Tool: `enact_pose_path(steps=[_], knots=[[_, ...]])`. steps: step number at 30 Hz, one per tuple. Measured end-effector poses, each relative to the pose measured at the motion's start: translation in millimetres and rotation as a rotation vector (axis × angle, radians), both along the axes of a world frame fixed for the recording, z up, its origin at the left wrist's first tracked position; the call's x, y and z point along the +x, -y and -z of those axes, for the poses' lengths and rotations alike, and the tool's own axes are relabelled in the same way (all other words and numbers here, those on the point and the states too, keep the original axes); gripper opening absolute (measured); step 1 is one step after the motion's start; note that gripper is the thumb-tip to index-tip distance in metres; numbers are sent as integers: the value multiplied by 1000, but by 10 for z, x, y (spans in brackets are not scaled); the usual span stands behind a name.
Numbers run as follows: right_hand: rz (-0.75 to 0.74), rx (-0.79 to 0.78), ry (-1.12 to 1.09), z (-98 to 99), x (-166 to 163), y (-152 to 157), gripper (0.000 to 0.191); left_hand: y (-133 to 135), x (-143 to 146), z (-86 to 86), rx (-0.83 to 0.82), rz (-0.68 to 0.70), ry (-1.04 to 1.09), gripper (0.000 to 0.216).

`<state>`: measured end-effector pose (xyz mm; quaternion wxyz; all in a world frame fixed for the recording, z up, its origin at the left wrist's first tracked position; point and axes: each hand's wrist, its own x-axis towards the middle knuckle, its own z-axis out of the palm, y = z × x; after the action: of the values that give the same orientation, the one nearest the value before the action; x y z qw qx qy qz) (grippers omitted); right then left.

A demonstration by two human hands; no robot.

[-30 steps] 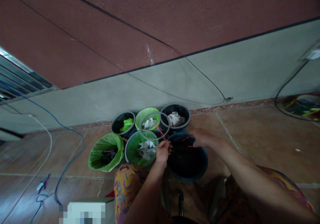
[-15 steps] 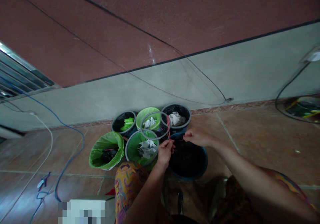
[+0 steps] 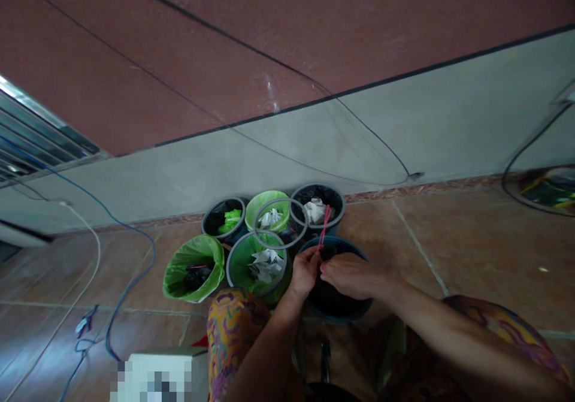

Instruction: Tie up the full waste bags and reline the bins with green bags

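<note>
- Nearest: patterned knee (image 3: 233,336) low in the scene, white box (image 3: 157,375) to its left on the tiled floor (image 3: 471,252).
- Left hand (image 3: 304,272) and right hand (image 3: 348,276) touching over the dark blue bucket (image 3: 354,306); fingers of both pinched on a red band (image 3: 324,227) standing up between them.
- Judged step: band being stretched for fitting around the bucket rim; calls for spreading both hands apart.
- Further left: green-lined bucket (image 3: 194,268), paper-filled bucket (image 3: 258,264).
- Farthest: three small buckets against the wall (image 3: 404,132), grey ring (image 3: 281,222) lying across them.
</note>
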<state>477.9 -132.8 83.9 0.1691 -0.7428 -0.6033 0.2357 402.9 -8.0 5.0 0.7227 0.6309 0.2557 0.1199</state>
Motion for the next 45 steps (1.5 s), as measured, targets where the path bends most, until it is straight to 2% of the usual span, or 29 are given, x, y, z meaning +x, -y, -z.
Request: enact_pose_path(steps=[3, 5, 8, 10, 13, 16, 21, 24, 26, 29, 34, 36, 38, 40, 43, 45], knots=[[-4, 58, -195, -2, 43, -15, 30, 57, -27, 33, 84, 261, 71, 23], [0, 18, -368, -47, 151, -17, 35, 104, -50, 42, 116, 402, 98, 14], [4, -145, -568, -91, 375, -14, 44, 147, -80, 4, 82, 492, 110, 16], [32, -192, -683, -70, 515, -18, 47, 139, -100, -44, 38, 521, 105, 11], [143, -161, -695, 12, 646, -40, 53, 90, -128, -75, 32, 472, 11, 25], [272, -116, -436, 106, 648, -66, 48, 50, -136, -12, 28, 332, -70, 38], [196, -207, -129, 270, 380, -90, 29, 50, -113, 84, -175, 141, -120, 41], [245, -236, 17, 328, 216, -120, 18, 39, -114, 72, -225, 36, -132, 37], [271, -242, 78, 315, 186, -138, 19, 18, -122, 63, -261, -46, -154, 36], [220, -230, 65, 230, 252, -131, 23, -11, -132, 57, -353, -118, -192, 41], [88, -233, -194, 126, 343, -31, 29, -14, -130, 6, -416, -116, -186, 40], [52, -273, -231, 132, 347, 4, 27, -23, -129, -15, -392, -77, -180, 38], [53, -292, -179, 148, 366, 14, 24, -43, -126, -8, -328, -12, -168, 34], [129, -251, -87, 169, 406, -10, 22, -69, -117, 32, -217, 60, -142, 29], [317, -102, -61, 228, 460, -106, 33, -98, -101, 110, 53, 152, -86, 18], [290, 3, -160, 290, 459, -182, 46, -103, -103, 132, 283, 197, -63, 12]])
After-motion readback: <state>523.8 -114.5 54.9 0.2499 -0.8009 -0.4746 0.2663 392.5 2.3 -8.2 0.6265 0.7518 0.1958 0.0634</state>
